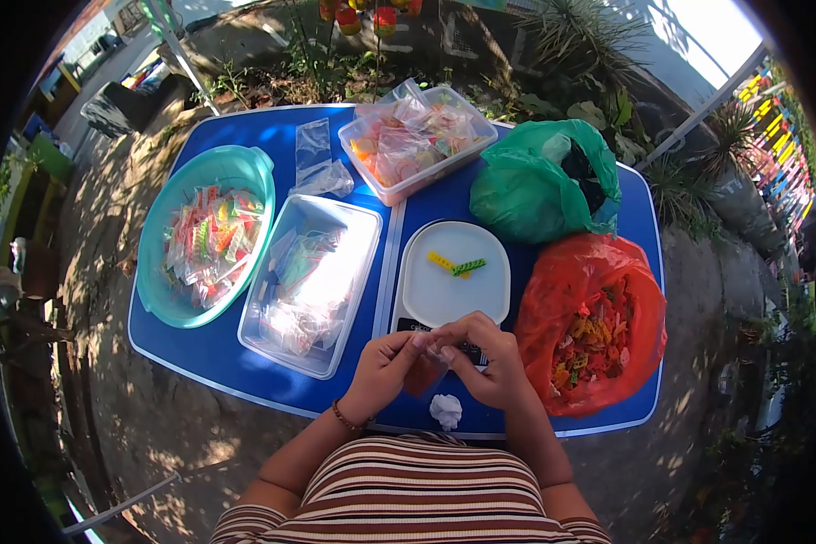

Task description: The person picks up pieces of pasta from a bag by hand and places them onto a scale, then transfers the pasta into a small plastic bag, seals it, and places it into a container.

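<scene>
My left hand and my right hand meet over the front of the table. Both pinch the top of a small clear plastic bag with something reddish inside. Just beyond them is a kitchen scale with a white tray, its front partly hidden by my fingers. A yellow piece and a green wavy piece lie on that tray. Below my right hand sits a crumpled white wad. To the right, a red plastic bag gapes around many small colourful pieces.
Left on the blue table stand a teal basin of filled packets and a white container of plastic bags. Behind are flat clear bags, a container of bagged pieces and a green plastic bag.
</scene>
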